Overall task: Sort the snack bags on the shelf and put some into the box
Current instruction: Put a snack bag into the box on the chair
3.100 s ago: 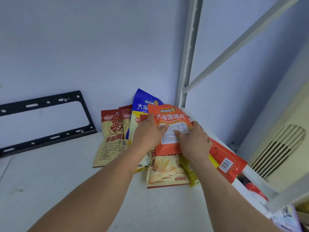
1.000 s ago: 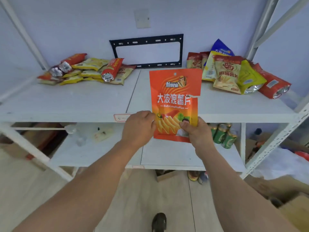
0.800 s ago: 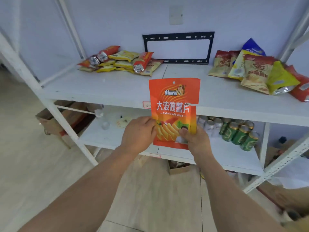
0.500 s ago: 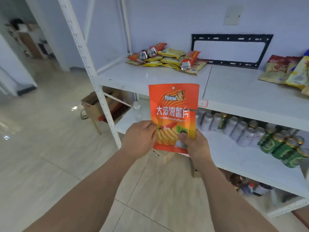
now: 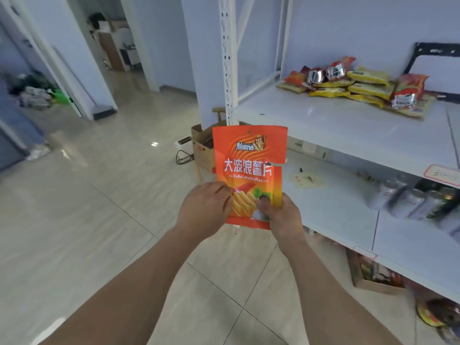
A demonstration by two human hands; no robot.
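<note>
Pale glossy floor tiles (image 5: 94, 200) are filling the left of the view, and a white metal shelf (image 5: 348, 125) is running along the right. Both hands are holding an orange snack bag (image 5: 249, 165) upright in mid-air, off the shelf's front left corner, its long axis standing vertical. The left hand (image 5: 204, 210) is curling round the bag's lower left edge, and the right hand (image 5: 281, 217) is pinching the lower right corner, thumb pressing on the printed front. A brown cardboard box (image 5: 202, 148) is sitting on the floor just beyond and below the bag, beside the shelf's corner post (image 5: 229, 58), and partly hidden behind the bag. The left hand looks slightly nearer to it, so the drop probably calls for carrying the bag forward and down. A pile of yellow and red snack bags (image 5: 358, 85) is lying toward the back of the upper shelf board.

Compared with half a second ago, the view is swinging further left, so the shelf is sliding rightward and the box is coming in behind the bag; the two-handed grip is staying the same.
</note>
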